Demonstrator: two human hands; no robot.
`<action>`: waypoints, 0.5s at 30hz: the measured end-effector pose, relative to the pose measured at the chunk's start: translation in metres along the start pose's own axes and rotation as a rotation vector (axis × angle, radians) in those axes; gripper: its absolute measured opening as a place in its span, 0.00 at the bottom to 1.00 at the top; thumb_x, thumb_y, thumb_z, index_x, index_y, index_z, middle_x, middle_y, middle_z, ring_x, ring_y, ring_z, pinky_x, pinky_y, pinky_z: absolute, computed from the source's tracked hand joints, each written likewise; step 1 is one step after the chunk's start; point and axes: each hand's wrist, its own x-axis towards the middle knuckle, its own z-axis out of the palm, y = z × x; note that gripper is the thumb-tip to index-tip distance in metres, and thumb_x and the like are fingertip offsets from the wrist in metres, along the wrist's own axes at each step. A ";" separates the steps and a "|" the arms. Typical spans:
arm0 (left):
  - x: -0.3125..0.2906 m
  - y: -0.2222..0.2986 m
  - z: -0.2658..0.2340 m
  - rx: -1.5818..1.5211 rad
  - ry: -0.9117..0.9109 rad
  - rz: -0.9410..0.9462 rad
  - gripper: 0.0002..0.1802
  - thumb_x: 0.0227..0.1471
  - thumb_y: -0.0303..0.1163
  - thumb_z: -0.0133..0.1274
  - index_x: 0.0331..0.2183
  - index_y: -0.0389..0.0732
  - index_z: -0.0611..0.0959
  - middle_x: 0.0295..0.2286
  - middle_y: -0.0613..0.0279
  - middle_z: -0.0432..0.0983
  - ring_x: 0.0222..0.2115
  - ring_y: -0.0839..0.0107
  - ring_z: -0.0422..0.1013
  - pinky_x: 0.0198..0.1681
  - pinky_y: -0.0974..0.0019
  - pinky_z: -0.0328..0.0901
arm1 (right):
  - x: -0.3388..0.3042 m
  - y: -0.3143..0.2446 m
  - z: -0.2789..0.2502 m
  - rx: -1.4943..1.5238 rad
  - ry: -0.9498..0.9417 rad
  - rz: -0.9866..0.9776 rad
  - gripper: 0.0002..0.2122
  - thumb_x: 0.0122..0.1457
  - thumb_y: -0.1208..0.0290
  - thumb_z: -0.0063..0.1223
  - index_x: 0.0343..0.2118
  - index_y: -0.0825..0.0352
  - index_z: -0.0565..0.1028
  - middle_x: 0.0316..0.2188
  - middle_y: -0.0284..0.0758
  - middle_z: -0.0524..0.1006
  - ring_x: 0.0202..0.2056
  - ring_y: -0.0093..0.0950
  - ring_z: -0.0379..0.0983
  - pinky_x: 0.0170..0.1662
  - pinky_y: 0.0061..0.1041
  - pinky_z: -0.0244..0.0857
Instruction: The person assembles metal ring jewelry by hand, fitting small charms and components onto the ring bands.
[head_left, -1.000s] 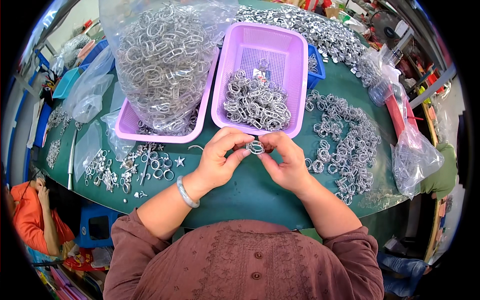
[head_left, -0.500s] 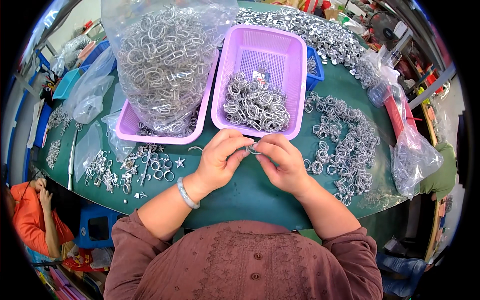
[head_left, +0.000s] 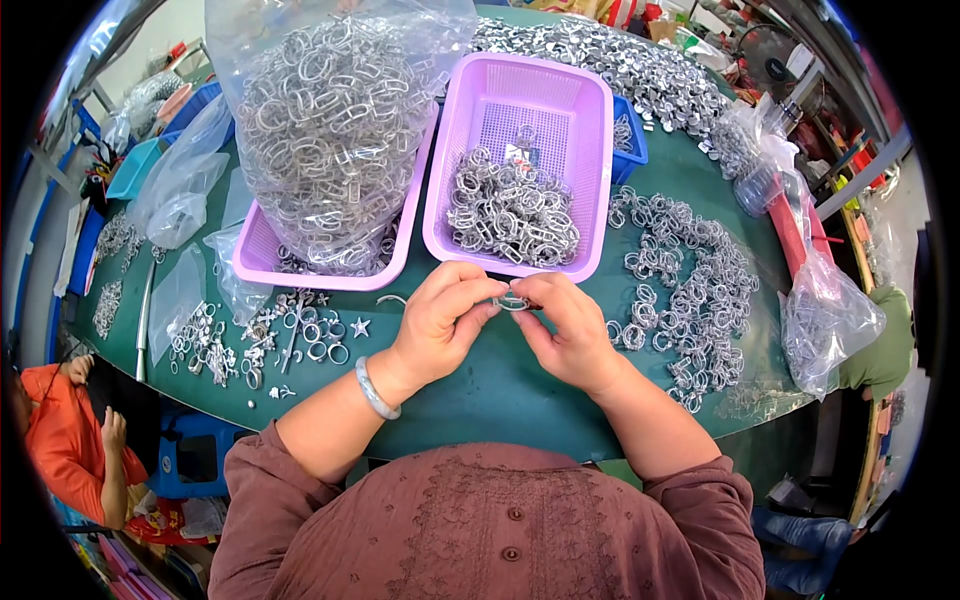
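Note:
Between my hands, just in front of a purple basket (head_left: pixel 434 215), is a small silver metal ring (head_left: pixel 512 304), its exact shape partly covered by fingers. My left hand (head_left: pixel 445 318) pinches its left side with thumb and forefinger. On the other side the thumb and fingers of my right hand (head_left: pixel 565 325) are closed on it too. Inside that basket lies a heap of similar silver rings (head_left: pixel 515 210). To the right of my right hand, many loose rings (head_left: pixel 700 290) are spread over the green tabletop (head_left: pixel 480 400).
A large clear bag of silver rings (head_left: pixel 330 140) stands in a second purple basket (head_left: pixel 330 279). Small metal parts (head_left: pixel 205 345) and a star-shaped piece (head_left: pixel 360 327) lie at left. Silver pieces (head_left: pixel 620 75) cover the far edge. A person in orange (head_left: pixel 70 440) sits at left.
The ring has turned between my fingers and shows more of its curved band now. Both hands stay nearly in place. The person in orange has shifted their arms.

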 end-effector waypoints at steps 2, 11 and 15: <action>0.000 0.000 0.000 0.004 0.000 0.008 0.15 0.39 0.17 0.56 0.34 0.38 0.77 0.30 0.58 0.69 0.29 0.68 0.68 0.31 0.71 0.64 | 0.000 0.000 0.000 0.010 -0.008 0.011 0.16 0.41 0.85 0.54 0.36 0.70 0.69 0.29 0.39 0.72 0.29 0.36 0.71 0.30 0.28 0.66; 0.000 -0.001 0.000 -0.049 -0.018 -0.057 0.15 0.41 0.18 0.54 0.36 0.36 0.77 0.33 0.58 0.69 0.30 0.70 0.68 0.32 0.72 0.64 | -0.005 0.002 0.004 0.136 0.015 0.102 0.18 0.43 0.86 0.54 0.39 0.70 0.67 0.29 0.38 0.72 0.28 0.31 0.72 0.29 0.25 0.67; -0.002 -0.002 0.002 -0.103 -0.013 -0.102 0.15 0.42 0.18 0.54 0.37 0.36 0.77 0.33 0.58 0.69 0.31 0.70 0.68 0.33 0.72 0.64 | -0.009 0.004 0.006 0.211 0.018 0.138 0.21 0.44 0.87 0.54 0.43 0.70 0.63 0.27 0.36 0.71 0.26 0.26 0.70 0.28 0.22 0.66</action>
